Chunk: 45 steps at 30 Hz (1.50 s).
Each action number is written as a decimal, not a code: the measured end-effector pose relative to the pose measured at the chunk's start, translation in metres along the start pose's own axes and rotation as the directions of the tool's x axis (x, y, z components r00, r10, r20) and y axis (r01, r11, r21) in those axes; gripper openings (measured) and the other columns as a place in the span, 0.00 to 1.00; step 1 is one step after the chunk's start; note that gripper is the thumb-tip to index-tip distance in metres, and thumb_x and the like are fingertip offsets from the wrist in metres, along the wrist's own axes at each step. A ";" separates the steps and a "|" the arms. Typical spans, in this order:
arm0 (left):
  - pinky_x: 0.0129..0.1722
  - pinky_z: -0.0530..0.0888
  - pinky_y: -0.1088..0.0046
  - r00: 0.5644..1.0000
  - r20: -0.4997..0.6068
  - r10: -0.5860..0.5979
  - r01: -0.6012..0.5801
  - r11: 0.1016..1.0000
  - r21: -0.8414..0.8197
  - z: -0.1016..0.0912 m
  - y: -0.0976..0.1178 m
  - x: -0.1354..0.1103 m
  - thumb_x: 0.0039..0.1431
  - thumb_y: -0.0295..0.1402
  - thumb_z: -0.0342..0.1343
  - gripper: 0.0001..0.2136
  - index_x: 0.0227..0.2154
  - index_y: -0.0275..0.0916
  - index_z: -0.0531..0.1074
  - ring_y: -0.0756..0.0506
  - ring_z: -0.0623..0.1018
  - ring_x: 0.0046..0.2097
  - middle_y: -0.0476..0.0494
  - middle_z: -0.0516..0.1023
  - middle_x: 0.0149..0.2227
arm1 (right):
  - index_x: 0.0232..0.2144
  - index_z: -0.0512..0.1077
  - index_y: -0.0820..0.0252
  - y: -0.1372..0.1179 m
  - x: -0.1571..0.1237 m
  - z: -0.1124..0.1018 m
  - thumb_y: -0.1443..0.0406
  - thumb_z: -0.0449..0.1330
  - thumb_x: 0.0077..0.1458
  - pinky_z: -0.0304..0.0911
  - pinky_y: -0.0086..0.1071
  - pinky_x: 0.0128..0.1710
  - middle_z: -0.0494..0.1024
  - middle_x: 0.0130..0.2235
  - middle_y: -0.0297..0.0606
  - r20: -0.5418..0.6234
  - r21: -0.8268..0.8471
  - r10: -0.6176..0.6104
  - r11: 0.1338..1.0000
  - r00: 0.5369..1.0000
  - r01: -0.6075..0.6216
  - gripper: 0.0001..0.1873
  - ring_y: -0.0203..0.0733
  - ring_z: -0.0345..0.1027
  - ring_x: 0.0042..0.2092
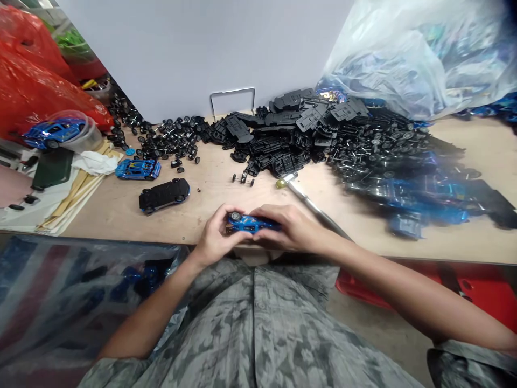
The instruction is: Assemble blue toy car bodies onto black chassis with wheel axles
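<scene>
a small blue toy car (252, 222) was held between the left hand (218, 233) and the right hand (290, 229), both grips clamped on it just above the front edge of the bench (210, 202). a black toy car (163, 195) and a second blue toy car (138, 169) were laid out nearby, beside a heap of black car parts (278, 145) and wheel axles (173, 139).
</scene>
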<state>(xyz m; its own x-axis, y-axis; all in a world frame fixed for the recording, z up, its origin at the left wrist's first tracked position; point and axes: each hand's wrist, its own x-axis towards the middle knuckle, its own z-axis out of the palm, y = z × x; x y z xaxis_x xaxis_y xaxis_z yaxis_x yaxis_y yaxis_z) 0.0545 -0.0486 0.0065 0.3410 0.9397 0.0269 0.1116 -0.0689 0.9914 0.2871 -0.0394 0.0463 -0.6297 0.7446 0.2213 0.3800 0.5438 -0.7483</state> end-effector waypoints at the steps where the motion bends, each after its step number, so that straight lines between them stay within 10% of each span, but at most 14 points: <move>1: 0.45 0.75 0.72 1.000 -0.010 0.022 -0.022 1.000 0.006 0.001 -0.001 -0.001 0.54 0.36 0.71 0.20 0.47 0.39 0.72 0.45 0.78 0.46 0.44 0.76 0.44 | 0.50 0.74 0.65 -0.001 0.000 0.000 0.60 0.64 0.65 0.70 0.30 0.37 0.83 0.40 0.44 0.007 -0.011 -0.002 1.000 1.000 0.002 0.16 0.40 0.78 0.37; 9: 0.53 0.73 0.67 0.997 -0.003 0.072 -0.072 0.997 0.012 -0.002 0.003 -0.003 0.54 0.42 0.72 0.23 0.49 0.40 0.73 0.41 0.77 0.53 0.40 0.77 0.49 | 0.53 0.71 0.68 -0.002 -0.010 0.009 0.65 0.59 0.69 0.77 0.36 0.42 0.84 0.41 0.49 -0.073 -0.309 -0.239 0.928 0.968 0.206 0.15 0.43 0.80 0.40; 15: 0.56 0.75 0.60 0.942 0.178 -0.286 0.331 0.886 -0.324 -0.009 0.016 0.017 0.56 0.43 0.68 0.25 0.53 0.36 0.74 0.38 0.78 0.55 0.36 0.79 0.54 | 0.60 0.68 0.72 0.003 -0.023 0.009 0.72 0.56 0.67 0.71 0.55 0.61 0.79 0.57 0.57 0.095 -0.741 -0.541 0.522 0.835 0.423 0.20 0.56 0.72 0.62; 20: 0.56 0.74 0.63 0.998 0.036 0.055 -0.055 0.998 -0.012 -0.004 0.004 0.017 0.56 0.33 0.68 0.16 0.46 0.38 0.77 0.42 0.78 0.51 0.40 0.79 0.48 | 0.65 0.63 0.66 0.015 -0.034 0.016 0.62 0.62 0.66 0.68 0.58 0.63 0.77 0.59 0.57 -0.201 -0.583 -0.339 0.795 0.919 0.165 0.29 0.56 0.71 0.63; 24: 0.54 0.75 0.64 0.945 0.112 0.307 -0.326 0.909 0.259 -0.004 0.003 0.012 0.59 0.29 0.66 0.11 0.44 0.40 0.77 0.43 0.78 0.50 0.41 0.78 0.45 | 0.59 0.70 0.59 0.024 -0.042 0.022 0.59 0.65 0.64 0.77 0.41 0.50 0.83 0.48 0.47 -0.375 -0.290 -0.059 0.955 0.925 -0.056 0.24 0.48 0.80 0.48; 32: 0.55 0.77 0.65 0.895 0.251 0.369 -0.433 0.855 0.286 -0.008 0.003 0.016 0.61 0.30 0.66 0.16 0.52 0.41 0.79 0.43 0.81 0.52 0.38 0.82 0.49 | 0.53 0.75 0.60 0.025 -0.046 0.027 0.63 0.64 0.64 0.75 0.34 0.42 0.84 0.42 0.43 -0.380 -0.149 -0.035 0.989 0.924 -0.024 0.17 0.43 0.80 0.41; 45: 0.49 0.80 0.67 0.894 0.146 0.423 -0.447 0.841 0.305 0.005 0.002 0.010 0.60 0.30 0.66 0.10 0.45 0.40 0.80 0.44 0.83 0.46 0.38 0.84 0.46 | 0.51 0.74 0.62 0.018 -0.043 0.036 0.63 0.63 0.65 0.74 0.35 0.41 0.83 0.41 0.45 -0.411 -0.079 -0.066 0.996 0.909 0.037 0.14 0.43 0.78 0.40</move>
<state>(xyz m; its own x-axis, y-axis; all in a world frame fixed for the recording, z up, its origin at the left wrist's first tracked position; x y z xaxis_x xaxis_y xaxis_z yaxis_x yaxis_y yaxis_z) 0.0628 -0.0414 0.0083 0.4882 0.7626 0.4244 0.2261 -0.5802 0.7824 0.2968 -0.0759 0.0005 -0.3190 0.8000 0.5081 0.4088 0.5998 -0.6878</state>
